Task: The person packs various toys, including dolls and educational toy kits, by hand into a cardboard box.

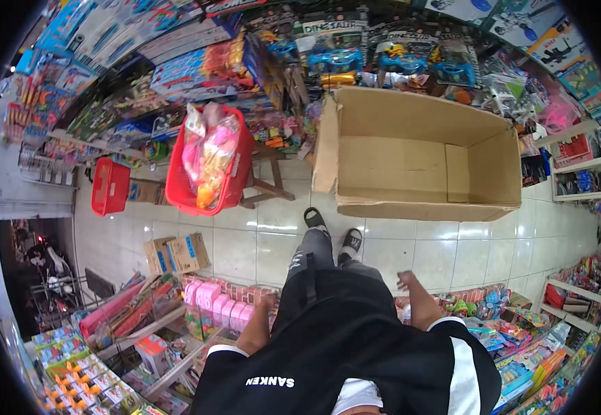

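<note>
Head view, looking straight down the wearer's body in a toy shop aisle. The left hand [267, 302] sits low beside the hip, at the edge of a row of pink boxes [216, 304] standing upright on the shelf to the person's left; its fingers are hidden behind the black clothing and the boxes, so whether they are spread or closed around anything cannot be told. The right hand [407, 281] is raised slightly off the hip, fingers loosely spread, holding nothing. It hangs just above the bright blister-packed toys [484, 304] on the shelf to the right, not touching them.

The pink boxes are glossy, rectangular, packed face to face. Further left lie long red and pink plastic tubes [117, 312] and small brown cartons [176, 254] on the floor.

Ahead of the feet, a large cardboard box [411, 155] lies open on its side, plain corrugated brown, flaps out, mouth facing the person. To its left a red plastic basket [207, 166] full of shiny wrapped packets rests tilted on a wooden stool [262, 183]; a second red basket [110, 185] stands well apart.

The white tiled floor [245, 242] is glossy; the open strip runs between the two shelves, narrowed by the big carton's lower edge.
</note>
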Demonstrator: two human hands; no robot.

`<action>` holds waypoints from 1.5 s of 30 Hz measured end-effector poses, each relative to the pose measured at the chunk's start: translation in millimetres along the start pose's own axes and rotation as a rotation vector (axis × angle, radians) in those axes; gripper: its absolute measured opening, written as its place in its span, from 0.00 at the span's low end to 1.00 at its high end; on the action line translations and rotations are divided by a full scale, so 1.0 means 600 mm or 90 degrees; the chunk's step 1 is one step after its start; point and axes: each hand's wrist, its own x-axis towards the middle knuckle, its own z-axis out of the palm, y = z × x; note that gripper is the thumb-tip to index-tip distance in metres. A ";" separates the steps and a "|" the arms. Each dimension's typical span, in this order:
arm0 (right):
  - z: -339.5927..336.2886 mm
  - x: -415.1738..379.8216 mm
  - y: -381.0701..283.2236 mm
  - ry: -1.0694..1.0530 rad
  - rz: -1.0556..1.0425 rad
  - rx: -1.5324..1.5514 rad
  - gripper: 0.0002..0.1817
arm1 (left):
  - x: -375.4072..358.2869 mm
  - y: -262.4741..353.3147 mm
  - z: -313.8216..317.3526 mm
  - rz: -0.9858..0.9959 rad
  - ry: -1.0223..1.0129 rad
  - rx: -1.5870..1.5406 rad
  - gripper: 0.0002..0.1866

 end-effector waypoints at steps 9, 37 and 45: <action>0.048 -0.107 -0.291 0.147 -0.296 0.043 0.18 | 0.070 0.035 -0.102 -0.007 -0.050 -0.173 0.33; 0.527 -0.422 -0.983 0.416 -0.846 0.217 0.17 | -0.017 0.533 -0.538 0.747 0.187 -0.067 0.18; 0.572 -0.596 -0.975 0.042 -0.930 0.382 0.04 | -0.037 0.522 -0.543 0.414 -0.250 -0.376 0.48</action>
